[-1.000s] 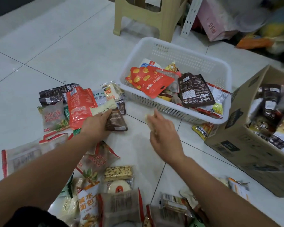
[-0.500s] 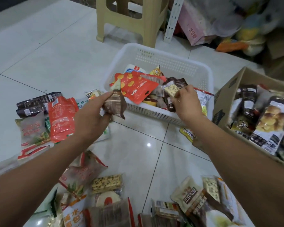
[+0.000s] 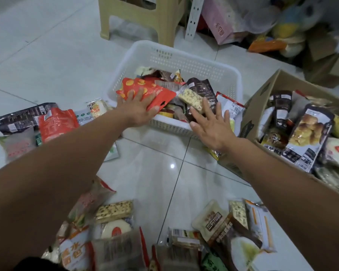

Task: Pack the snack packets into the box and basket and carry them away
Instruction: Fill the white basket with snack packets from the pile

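Note:
A white plastic basket (image 3: 186, 61) sits on the tiled floor, holding several snack packets. My left hand (image 3: 139, 108) lies flat with spread fingers over a red packet (image 3: 160, 93) at the basket's near left rim. My right hand (image 3: 211, 124) hovers open at the near right rim, fingers spread, just below a clear-wrapped cereal bar (image 3: 192, 99) lying in the basket. A cardboard box (image 3: 262, 94) full of packets stands at the right. Neither hand holds anything.
Loose packets lie on the floor at the left (image 3: 55, 122) and along the bottom edge (image 3: 114, 212). A beige plastic stool (image 3: 141, 18) stands behind the basket, with bags and clutter (image 3: 266, 28) at the back right. Bare tiles lie between my arms.
My left hand carried a dark packet to the basket and released it; it now lies flat on the red packet. My right hand let go of the cereal bar in the basket and opened.

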